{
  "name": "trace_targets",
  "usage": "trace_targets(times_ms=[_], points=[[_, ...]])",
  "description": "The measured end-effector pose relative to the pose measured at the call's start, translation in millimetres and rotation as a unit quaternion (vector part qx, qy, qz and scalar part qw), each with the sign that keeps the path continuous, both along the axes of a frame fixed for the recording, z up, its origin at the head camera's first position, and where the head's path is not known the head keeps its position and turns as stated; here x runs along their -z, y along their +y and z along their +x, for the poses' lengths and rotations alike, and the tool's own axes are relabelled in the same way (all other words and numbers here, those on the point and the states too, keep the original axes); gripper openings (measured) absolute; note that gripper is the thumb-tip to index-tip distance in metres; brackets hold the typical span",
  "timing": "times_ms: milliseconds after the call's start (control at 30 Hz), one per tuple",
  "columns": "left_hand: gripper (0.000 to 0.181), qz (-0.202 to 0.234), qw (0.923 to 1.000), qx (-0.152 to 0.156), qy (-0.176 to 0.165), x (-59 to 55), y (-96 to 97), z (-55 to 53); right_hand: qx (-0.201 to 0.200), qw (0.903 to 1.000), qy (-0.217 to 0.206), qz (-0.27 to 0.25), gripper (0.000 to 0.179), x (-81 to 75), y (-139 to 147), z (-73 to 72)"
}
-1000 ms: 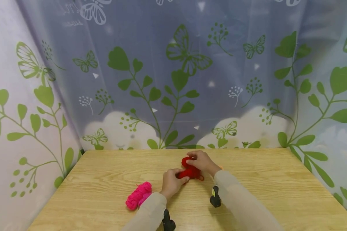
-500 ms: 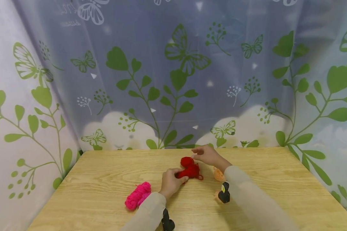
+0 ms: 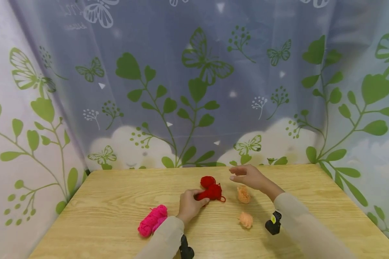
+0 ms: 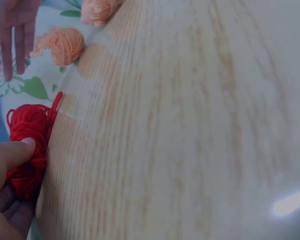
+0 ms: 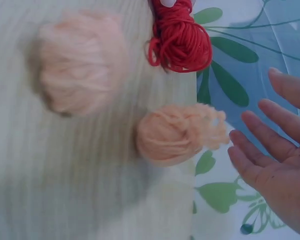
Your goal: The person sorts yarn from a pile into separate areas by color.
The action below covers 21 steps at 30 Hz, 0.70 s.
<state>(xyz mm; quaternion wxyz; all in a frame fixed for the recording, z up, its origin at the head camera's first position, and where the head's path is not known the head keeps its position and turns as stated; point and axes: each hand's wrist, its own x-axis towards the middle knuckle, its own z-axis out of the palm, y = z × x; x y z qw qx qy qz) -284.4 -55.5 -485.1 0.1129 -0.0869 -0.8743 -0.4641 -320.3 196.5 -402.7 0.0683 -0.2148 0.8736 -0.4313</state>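
My left hand (image 3: 189, 207) grips a red skein of yarn (image 4: 27, 157) on the table, thumb on top and fingers beneath it. A second red yarn bundle (image 3: 207, 181) lies against its far side. My right hand (image 3: 250, 177) is raised with spread, relaxed fingers and holds nothing. Just in front of it sits a peach yarn ball (image 3: 244, 194) with a loose frilly end, close to the fingertips in the right wrist view. Another peach yarn ball (image 3: 246, 219) lies nearer to me.
A bright pink skein (image 3: 153, 220) lies left of my left forearm, with a lighter pink one (image 3: 159, 223) beside it, partly behind the sleeve. The wooden table (image 3: 116, 190) ends at a printed curtain (image 3: 162, 108) with leaves and butterflies.
My right hand has let go of the red yarn and moved right, uncovering both peach balls. My left hand keeps its grip on the red skein.
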Motion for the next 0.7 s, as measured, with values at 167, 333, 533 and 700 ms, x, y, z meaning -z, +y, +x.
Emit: trace_targets(times_ms=[167, 333, 533, 700], points=[[0.029, 0.002, 1.0, 0.001, -0.002, 0.7, -0.5, 0.4, 0.008, 0.9998, -0.014, -0.014, 0.051, 11.3, 14, 10.7], [0.029, 0.003, 1.0, -0.001, -0.007, 0.7, -0.8, 0.4, 0.015, 0.999, -0.026, -0.032, 0.054, 19.6, 24, 19.3], [0.029, 0.012, 0.9998, 0.002, -0.015, -0.8, 0.1, 0.7, 0.018, 0.9982, -0.036, -0.045, 0.057, 31.3, 33, 24.9], [0.029, 0.015, 0.9997, 0.003, -0.016, -0.9, 0.9, 0.4, 0.026, 0.998, -0.041, -0.041, 0.057, 43.2, 35, 29.5]])
